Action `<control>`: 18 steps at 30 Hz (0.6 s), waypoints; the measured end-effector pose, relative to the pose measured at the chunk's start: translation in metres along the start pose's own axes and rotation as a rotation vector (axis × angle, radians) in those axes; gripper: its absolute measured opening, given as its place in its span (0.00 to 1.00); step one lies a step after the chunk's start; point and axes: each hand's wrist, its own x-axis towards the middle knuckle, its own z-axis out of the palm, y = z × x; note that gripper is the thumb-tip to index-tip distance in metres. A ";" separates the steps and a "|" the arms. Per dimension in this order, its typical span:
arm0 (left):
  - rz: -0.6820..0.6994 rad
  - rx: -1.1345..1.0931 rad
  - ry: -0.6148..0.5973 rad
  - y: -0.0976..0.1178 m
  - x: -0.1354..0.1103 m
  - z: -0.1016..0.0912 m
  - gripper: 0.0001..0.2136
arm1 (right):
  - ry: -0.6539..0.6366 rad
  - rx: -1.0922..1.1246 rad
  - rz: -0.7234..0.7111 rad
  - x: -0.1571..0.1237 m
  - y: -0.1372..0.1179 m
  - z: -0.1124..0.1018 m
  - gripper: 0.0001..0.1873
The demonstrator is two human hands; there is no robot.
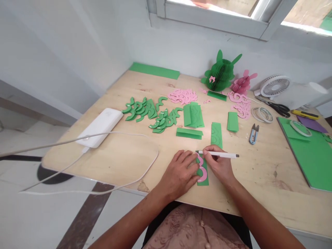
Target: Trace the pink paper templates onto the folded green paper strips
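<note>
My right hand (220,166) grips a white pen (223,154), its dark tip at the top end of a green paper strip (204,182). A pink scalloped paper cutout (202,174) lies flat on that strip. With fingers spread flat, my left hand (181,174) presses on the left side of the cutout and strip, covering part of both. Just beyond my right hand is another green strip (216,134) with a curved outline drawn on it. Folded green papers (193,116) and a folded green strip (189,133) lie farther up the table.
Green cutouts (142,109) and pink cutouts (183,96) lie in piles. A white power bank (101,127) with a looping cable sits left. Blue thread snips (254,134), tape rolls (262,114), black scissors (278,108), a yellow cutter (305,114) and a fan (275,86) are right. Green paper rabbit (220,74) stands behind.
</note>
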 end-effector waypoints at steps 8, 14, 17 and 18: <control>-0.005 -0.018 -0.007 0.000 0.000 0.000 0.09 | -0.007 0.003 0.003 0.000 -0.003 0.001 0.07; -0.002 -0.017 -0.001 0.000 0.000 0.000 0.08 | -0.014 -0.005 -0.013 0.000 -0.005 0.001 0.07; -0.005 -0.017 -0.003 0.000 -0.001 0.001 0.09 | -0.006 -0.015 -0.017 0.000 -0.005 0.001 0.07; -0.005 -0.017 -0.003 0.000 -0.001 0.001 0.09 | -0.002 -0.016 -0.021 0.000 -0.005 0.001 0.07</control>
